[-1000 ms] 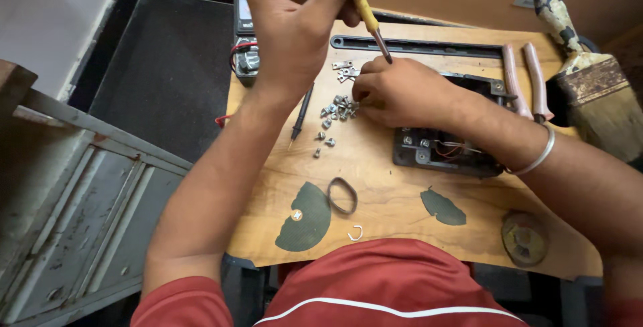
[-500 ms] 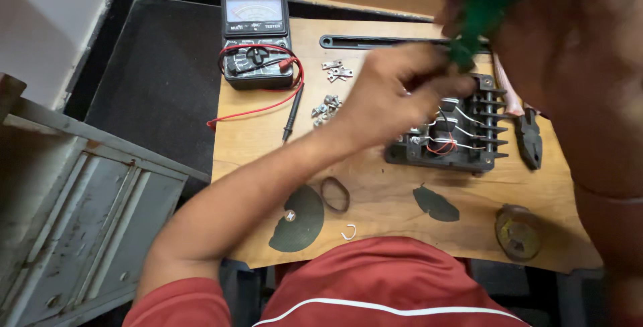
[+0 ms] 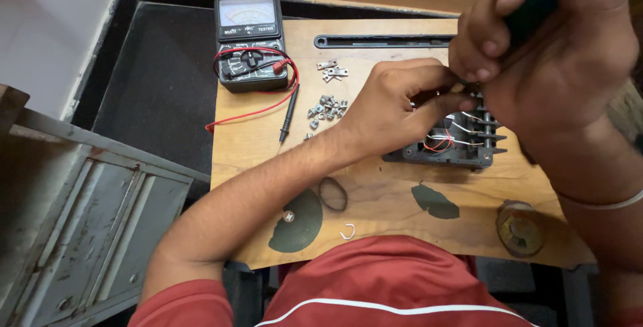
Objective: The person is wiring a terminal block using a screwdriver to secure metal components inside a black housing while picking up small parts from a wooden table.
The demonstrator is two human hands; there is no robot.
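A: Moved since half a second back: right hand (image 3: 556, 52) swung in closer and now fills the upper right corner; left hand (image 3: 395, 109) pulled back a little toward the screws.
B: Hand pose?
A: Left arm crosses the wooden board (image 3: 375, 200) from lower left, fingers curled down onto the near edge of the black wired block (image 3: 455, 143). Touching it; true grasp or not, cannot tell.
B: Right?
A: Raised above the block, fist clenched around a dark green tool handle (image 3: 532, 9). Tip hidden behind the fingers.
B: Surroundings?
A: Loose screws (image 3: 326, 109) just left of the left hand. Meter (image 3: 249, 42) at upper left with red lead and black probe (image 3: 289, 114). Black ring (image 3: 332, 194), two dark green patches, small white hook (image 3: 347, 232) near the body. Round rusty piece (image 3: 520, 228) lower right. Black slotted bar (image 3: 382, 41) along the far edge, partly covered by the right hand.
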